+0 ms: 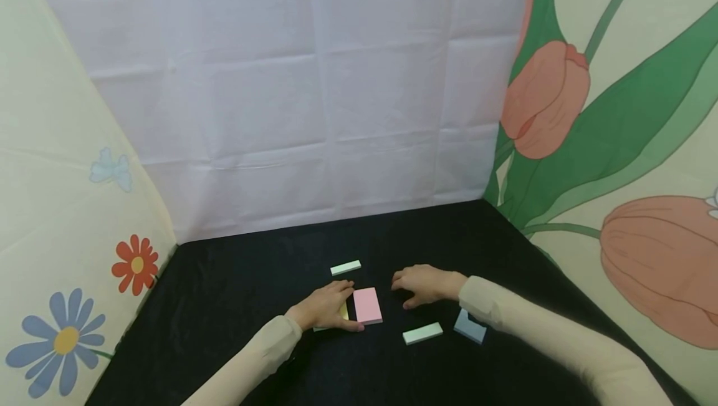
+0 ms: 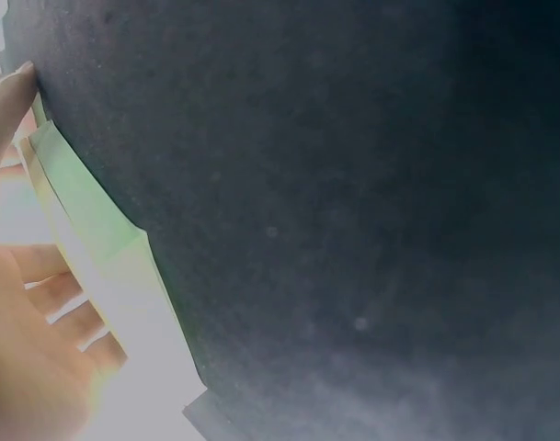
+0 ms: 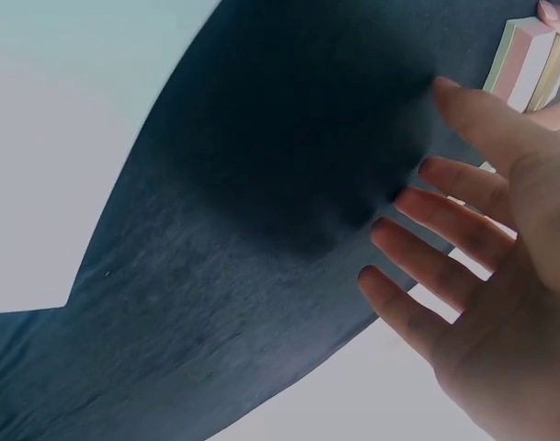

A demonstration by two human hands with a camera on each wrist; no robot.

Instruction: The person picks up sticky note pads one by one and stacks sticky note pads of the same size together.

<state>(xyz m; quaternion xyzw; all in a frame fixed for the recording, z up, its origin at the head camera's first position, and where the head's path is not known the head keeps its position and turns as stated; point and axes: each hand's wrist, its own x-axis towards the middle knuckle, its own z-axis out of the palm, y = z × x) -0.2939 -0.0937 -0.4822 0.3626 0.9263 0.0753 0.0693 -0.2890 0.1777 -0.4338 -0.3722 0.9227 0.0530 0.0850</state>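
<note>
My left hand spans a yellow block, thumb at its near end and fingers toward the far end, with much of it covered. A pale green edge lies along the near side in the left wrist view. Against the thumb and fingertips, to the right, a pink block lies flat. My right hand hovers right of the pink block with fingers spread, holding nothing; its palm and loose fingers show in the right wrist view.
A mint strip lies beyond my left hand. Another mint strip lies nearer, below my right hand. The blue block is partly under my right sleeve. A black cloth covers the table, with a white curtain behind.
</note>
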